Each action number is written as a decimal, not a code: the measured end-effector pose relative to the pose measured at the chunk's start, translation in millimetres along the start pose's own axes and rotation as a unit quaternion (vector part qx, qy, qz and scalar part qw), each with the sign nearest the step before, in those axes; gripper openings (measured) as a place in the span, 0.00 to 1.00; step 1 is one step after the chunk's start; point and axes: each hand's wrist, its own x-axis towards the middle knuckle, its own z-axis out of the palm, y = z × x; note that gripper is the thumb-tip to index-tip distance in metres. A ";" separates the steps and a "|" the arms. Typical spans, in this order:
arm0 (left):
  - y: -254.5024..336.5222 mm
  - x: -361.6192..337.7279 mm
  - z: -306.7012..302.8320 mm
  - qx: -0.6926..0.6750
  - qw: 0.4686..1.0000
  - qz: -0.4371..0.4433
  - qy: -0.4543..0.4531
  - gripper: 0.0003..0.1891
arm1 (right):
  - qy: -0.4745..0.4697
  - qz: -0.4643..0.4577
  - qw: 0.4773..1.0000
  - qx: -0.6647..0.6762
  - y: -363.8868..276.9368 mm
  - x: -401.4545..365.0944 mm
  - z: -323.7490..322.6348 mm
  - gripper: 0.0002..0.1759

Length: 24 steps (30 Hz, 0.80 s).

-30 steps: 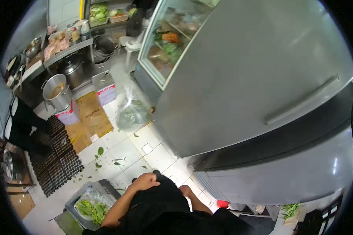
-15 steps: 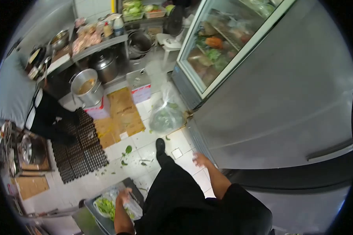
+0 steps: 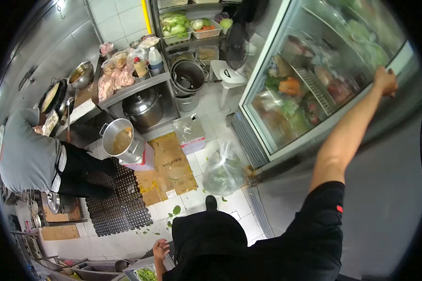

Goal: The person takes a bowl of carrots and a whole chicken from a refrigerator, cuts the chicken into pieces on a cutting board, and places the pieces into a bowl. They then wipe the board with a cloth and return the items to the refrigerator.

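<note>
One glass door (image 3: 309, 77) under right hand (image 3: 386, 82); grip curled round frame edge (image 3: 401, 59).

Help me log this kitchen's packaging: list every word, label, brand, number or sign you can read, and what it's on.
"Aquafina", probably, as the letters are small: on the flattened cardboard.
Too small to read: the white sticker on it, and any print on the pink-and-white box.
Nothing else is legible.

The right grip (image 3: 386, 83) clasps the fridge door frame (image 3: 314, 128).
</note>
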 end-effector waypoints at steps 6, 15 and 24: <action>-29.7 79.6 -40.6 0.107 0.973 -0.022 -0.204 0.08 | 0.052 -0.013 0.998 -0.035 77.8 53.5 48.3 0.47; 156.7 228.6 -84.6 0.332 0.903 -0.038 -0.269 0.14 | -0.217 0.012 0.970 -0.112 33.5 39.4 -33.5 0.48; 463.9 236.5 137.2 0.414 0.817 0.274 -0.293 0.18 | -0.074 -0.160 0.952 0.249 -164.8 -165.1 -204.9 0.20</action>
